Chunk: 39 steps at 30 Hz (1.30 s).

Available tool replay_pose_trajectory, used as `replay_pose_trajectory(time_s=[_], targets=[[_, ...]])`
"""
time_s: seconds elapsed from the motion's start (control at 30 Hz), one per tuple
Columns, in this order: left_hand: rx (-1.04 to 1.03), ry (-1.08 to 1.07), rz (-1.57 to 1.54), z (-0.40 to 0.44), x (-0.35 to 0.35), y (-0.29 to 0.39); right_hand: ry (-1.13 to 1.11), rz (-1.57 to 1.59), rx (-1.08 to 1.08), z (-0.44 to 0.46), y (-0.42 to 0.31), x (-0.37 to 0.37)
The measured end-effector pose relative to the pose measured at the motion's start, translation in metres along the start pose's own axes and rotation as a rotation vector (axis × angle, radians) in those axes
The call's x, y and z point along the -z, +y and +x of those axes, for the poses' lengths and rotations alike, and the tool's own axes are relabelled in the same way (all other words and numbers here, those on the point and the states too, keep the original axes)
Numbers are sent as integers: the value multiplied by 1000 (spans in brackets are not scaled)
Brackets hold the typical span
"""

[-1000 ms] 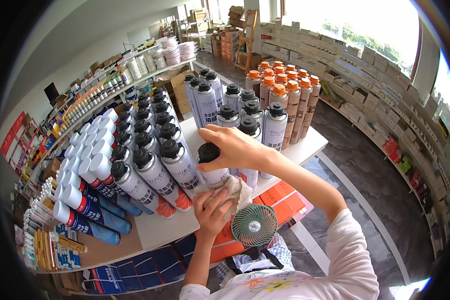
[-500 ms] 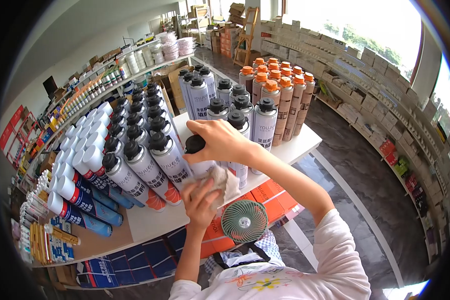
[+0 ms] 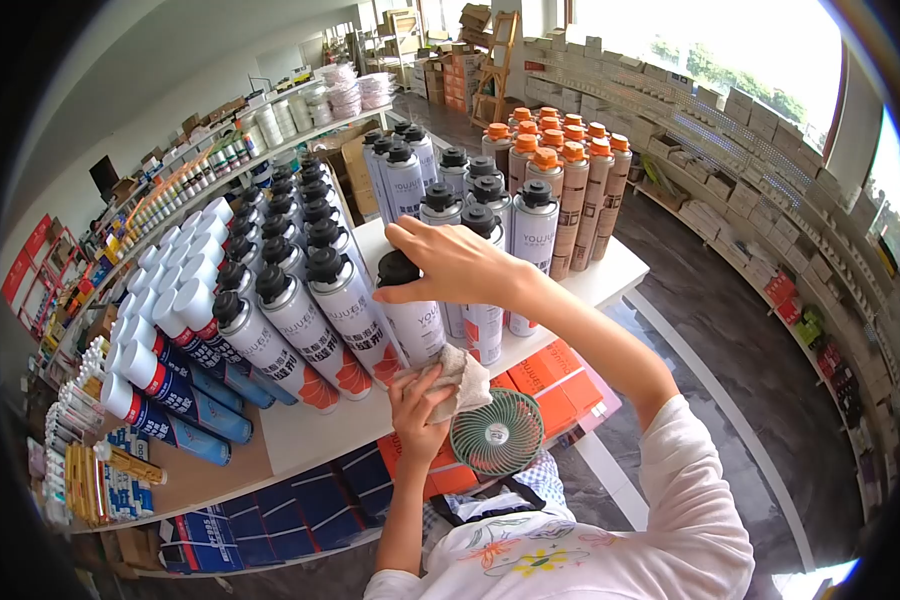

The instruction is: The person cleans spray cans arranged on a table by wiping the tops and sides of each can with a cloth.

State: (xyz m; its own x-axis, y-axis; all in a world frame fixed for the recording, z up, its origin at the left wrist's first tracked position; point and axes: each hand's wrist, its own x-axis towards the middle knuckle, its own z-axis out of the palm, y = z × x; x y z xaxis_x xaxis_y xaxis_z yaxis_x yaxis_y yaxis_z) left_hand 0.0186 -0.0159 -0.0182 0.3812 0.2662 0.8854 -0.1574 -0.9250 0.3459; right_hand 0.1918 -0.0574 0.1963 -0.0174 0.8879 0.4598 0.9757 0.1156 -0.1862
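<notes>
My right hand (image 3: 450,262) is curled round the top of a white can with a black cap (image 3: 413,318), which stands at the front of the table. Bunched in my left hand (image 3: 417,405) is a beige cloth (image 3: 457,384), held against the lower part of that can. Rows of similar black-capped cans (image 3: 343,303) stand just left of it, and more black-capped cans (image 3: 533,230) are to its right. Cans with orange caps (image 3: 572,195) stand behind those on the right.
White-capped blue cans (image 3: 175,378) and small tubes (image 3: 100,470) fill the left of the white table (image 3: 315,446). A green fan (image 3: 497,432) is close before my body. Orange boxes (image 3: 545,375) and blue boxes (image 3: 270,525) lie below. Stocked shelves (image 3: 730,200) line the right.
The cloth in my left hand has moved down the can, uncovering more of its printed side. My right hand stays at the can's top. The view has shifted slightly.
</notes>
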Motion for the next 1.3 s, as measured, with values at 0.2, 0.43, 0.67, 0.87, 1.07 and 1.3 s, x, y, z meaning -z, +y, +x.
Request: replay_pose_trajectory(time_s=[0.2,0.43,0.67,0.87,1.07,1.3], targets=[[-92,63,38,32,25,16,-6,237,213,3,21,4],[-202,104,72,62,35,22,-351,510,284,12,31,21],[-385,111,171,96,37,37,-184,354,51,16,15,13],[-314,43,259,70,16,-3,-104,320,34,4,-1,14],[-394,11,326,-5,-18,-34,-98,255,98,10,0,18],[-319,124,339,62,0,-12,-83,277,80,11,2,11]])
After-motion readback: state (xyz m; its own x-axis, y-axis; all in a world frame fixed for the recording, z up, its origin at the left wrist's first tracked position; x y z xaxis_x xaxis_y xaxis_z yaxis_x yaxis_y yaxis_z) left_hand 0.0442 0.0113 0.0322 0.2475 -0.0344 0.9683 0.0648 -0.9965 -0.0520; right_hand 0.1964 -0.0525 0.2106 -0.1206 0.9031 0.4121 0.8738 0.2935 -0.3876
